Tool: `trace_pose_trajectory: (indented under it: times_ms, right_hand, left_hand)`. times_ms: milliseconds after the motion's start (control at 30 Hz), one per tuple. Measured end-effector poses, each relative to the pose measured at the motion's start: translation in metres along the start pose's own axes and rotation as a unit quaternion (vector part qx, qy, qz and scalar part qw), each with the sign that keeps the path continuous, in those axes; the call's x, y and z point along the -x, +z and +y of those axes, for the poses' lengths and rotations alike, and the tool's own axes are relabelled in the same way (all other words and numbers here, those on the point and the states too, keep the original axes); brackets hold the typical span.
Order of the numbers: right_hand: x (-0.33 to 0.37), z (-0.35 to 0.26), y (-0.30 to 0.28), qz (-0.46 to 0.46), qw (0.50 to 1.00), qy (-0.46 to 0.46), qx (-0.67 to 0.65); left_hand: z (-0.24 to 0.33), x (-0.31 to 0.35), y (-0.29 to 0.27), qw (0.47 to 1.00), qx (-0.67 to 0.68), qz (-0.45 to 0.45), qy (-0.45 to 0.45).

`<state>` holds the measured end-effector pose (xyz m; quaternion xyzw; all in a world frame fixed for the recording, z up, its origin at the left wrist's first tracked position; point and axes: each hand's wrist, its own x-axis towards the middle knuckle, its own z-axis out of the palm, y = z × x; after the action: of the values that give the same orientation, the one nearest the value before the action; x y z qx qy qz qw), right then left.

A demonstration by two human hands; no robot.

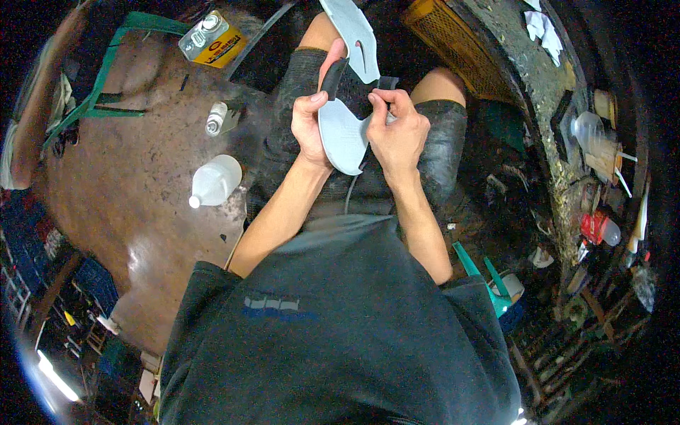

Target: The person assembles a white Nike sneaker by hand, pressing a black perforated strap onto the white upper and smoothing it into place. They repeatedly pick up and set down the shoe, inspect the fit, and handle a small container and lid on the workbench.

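Observation:
Above my lap I hold a light-grey, curved panel (341, 138) with a pointed lower end. A similar grey section (354, 35) with a slot in it rises above, over my knee; whether the two are one piece I cannot tell. Dark material (338, 79) lies between them, bent round the edge near my left thumb. My left hand (310, 131) grips the panel's left side, thumb in front, a finger stretched up behind. My right hand (398, 138) is closed at the other side, finger and thumb pinching the edge of the dark material.
On the brown floor to the left stand a white plastic jug (218, 178), a small clear bottle (215, 120) and a yellow-and-white can (212, 46). Beyond is a green frame (106, 85). A yellow mesh panel (460, 49) and a cluttered bench (517, 78) flank my right side.

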<state>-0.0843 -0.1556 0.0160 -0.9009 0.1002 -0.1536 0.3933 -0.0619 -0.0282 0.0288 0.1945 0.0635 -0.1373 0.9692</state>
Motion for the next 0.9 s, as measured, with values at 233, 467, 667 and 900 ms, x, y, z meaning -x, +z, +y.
trace_pose_trajectory:
  times_ms: [233,467,667,900]
  right_hand:
    - [-0.0011,0.0003,0.0057,0.018,1.000,-0.001,0.005]
    - [0.0017,-0.0019,0.0045,0.019,0.997,-0.039,0.072]
    - [0.0016,-0.0063,0.0105,0.034,0.995,-0.003,0.092]
    - [-0.0011,-0.0029,0.0011,0.004,0.999,-0.037,-0.017]
  left_hand:
    - [0.0008,-0.0012,0.0036,1.000,-0.006,0.006,0.001]
    - [0.0021,-0.0023,0.0032,1.000,-0.023,-0.007,-0.001]
    - [0.0013,-0.0043,0.0030,1.000,-0.009,0.003,0.001]
    - [0.0063,-0.0026,0.0021,1.000,0.017,0.003,-0.006]
